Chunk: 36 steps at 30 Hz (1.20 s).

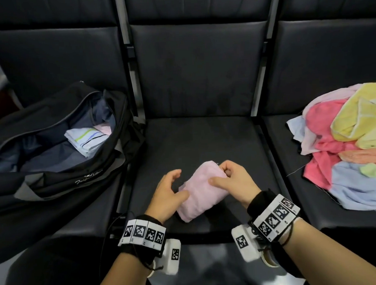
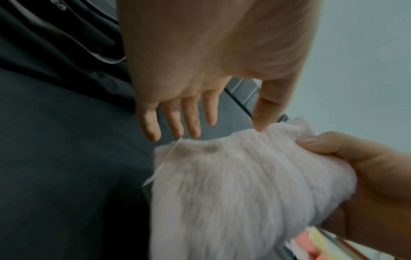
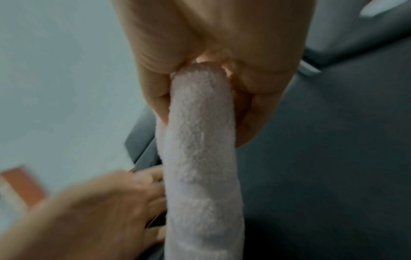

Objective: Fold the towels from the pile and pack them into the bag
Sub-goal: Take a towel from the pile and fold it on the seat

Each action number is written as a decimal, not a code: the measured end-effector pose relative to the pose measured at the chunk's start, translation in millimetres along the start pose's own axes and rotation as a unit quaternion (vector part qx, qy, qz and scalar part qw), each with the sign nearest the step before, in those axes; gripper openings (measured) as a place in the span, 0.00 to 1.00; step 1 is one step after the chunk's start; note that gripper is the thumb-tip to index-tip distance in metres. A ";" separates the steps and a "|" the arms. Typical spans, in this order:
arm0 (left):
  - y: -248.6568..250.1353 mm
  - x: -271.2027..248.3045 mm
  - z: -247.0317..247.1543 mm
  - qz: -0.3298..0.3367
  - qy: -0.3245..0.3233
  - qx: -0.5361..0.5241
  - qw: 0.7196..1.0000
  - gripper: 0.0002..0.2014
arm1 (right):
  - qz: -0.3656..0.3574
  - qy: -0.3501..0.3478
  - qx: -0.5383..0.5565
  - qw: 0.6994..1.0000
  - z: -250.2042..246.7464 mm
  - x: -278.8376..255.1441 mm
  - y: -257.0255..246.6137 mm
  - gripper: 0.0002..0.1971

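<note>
Low in the centre of the head view, a folded pink towel sits over the front part of the middle black seat. The right hand grasps it from the right side: thumb laid across the top, fingers curled round the far end. The right wrist view shows the same hold, with the towel pinched between thumb and fingers of that hand. The left hand is released, its fingers spread and relaxed, thumb against the towel's left edge; in the left wrist view the straight fingers seem to hover just above the cloth, though motion blur makes contact hard to judge.

At the left of the frame a black duffel bag lies unzipped on the neighbouring seat, with a folded striped white towel inside it. At the right edge the pile of loose towels, yellow, pink, orange, green and pale blue, is heaped on the third seat.
</note>
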<state>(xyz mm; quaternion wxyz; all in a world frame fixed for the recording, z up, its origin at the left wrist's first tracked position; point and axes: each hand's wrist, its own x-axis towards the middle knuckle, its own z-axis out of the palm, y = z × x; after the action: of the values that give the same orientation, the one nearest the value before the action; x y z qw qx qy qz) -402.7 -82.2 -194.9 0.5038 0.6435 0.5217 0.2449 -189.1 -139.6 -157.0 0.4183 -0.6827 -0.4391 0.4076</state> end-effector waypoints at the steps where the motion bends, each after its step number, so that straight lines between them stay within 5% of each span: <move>1: 7.6 -1.7 -5.6 0.026 -0.031 -0.012 0.999 0.35 | -0.029 -0.014 -0.032 0.999 1.7 0.2 -10.6 0.16; 5: 31.6 -11.0 -23.8 0.081 -0.101 -0.079 0.988 0.41 | -0.117 -0.087 -0.109 0.983 11.5 -0.2 -53.6 0.14; 10: 42.1 -19.4 -48.6 0.087 -0.100 -0.093 0.987 0.29 | -0.160 -0.109 -0.131 0.972 33.4 9.7 -97.3 0.12; 17: 41.7 -9.8 -113.9 0.046 0.084 -0.169 0.981 0.16 | -0.110 -0.086 0.033 0.990 96.2 50.6 -134.4 0.25; 24: 23.8 19.7 -201.6 -0.076 0.214 -0.345 0.911 0.15 | -0.006 -0.303 0.029 0.952 177.0 78.0 -135.2 0.25; 30: -16.2 61.1 -279.8 -0.132 0.264 -0.365 0.883 0.12 | 0.018 -0.308 0.083 0.948 267.1 132.6 -163.6 0.13; 36: -65.8 108.7 -339.9 -0.162 0.343 -0.332 0.864 0.21 | 0.044 -0.283 0.059 0.956 358.0 181.4 -169.6 0.17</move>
<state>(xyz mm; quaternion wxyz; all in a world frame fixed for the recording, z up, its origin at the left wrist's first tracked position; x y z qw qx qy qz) -680.0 147.7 -150.6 0.5095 0.2200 0.6462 0.5238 -512.5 152.1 -147.5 0.2983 -0.5320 -0.4840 0.6274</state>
